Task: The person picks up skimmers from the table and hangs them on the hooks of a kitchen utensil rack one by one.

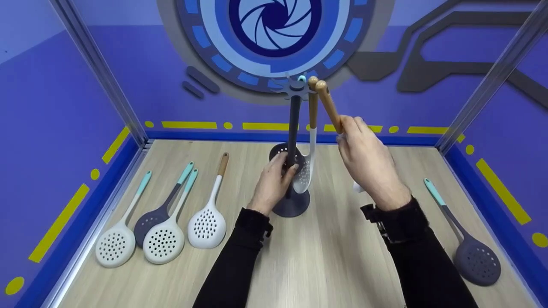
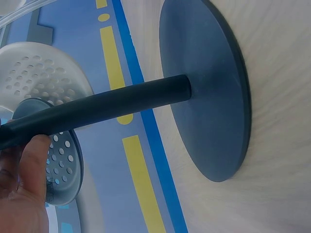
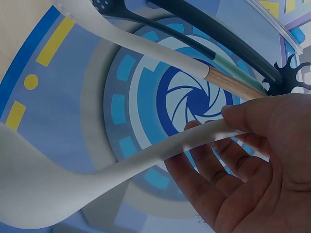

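Observation:
A black utensil stand [image 1: 294, 124] with a round base and a hooked top stands upright at mid-table. My left hand [image 1: 270, 182] grips its pole low down, thumb against it. From the hooks hang a white skimmer [image 1: 313, 145] with a wooden handle and a dark skimmer [image 2: 68, 167] with a mint handle, the latter partly behind the pole. Right of the stand, my right hand [image 1: 368, 160] holds a white utensil [image 3: 146, 158] by its shaft, between thumb and fingers. Its wooden handle [image 1: 329, 105] leans up toward the hooks; the hand mostly hides its head in the head view.
At left on the wooden table [image 1: 334, 256] lie two pale skimmers [image 1: 115, 247] with mint handles, a dark skimmer [image 1: 147, 222] partly under one, and a white skimmer [image 1: 206, 226] with a wooden handle. Another dark skimmer [image 1: 477, 261] lies far right. Printed walls [image 1: 180, 107] enclose the table.

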A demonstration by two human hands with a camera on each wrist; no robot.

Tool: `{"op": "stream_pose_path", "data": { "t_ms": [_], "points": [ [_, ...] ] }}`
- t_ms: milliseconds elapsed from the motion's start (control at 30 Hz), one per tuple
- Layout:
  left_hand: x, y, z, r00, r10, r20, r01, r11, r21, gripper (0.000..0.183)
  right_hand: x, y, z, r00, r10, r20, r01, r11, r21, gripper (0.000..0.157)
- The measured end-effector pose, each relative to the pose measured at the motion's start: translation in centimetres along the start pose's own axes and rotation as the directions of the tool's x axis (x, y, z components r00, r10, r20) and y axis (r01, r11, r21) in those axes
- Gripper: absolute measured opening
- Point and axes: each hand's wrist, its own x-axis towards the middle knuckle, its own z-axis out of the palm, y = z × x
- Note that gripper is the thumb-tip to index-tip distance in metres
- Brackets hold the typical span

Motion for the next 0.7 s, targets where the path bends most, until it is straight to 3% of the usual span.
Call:
{"op": "stream_pose_path", "data": {
  "t_ms": [700],
  "points": [
    [0.15,-0.18,0.11,1.0,0.014,-0.007,-0.014,0.998,-0.059,0.032,0.43,-0.37,0.79,1.0,0.001,0.023,-0.001,1.0,-0.013,0.033]
  ]
}}
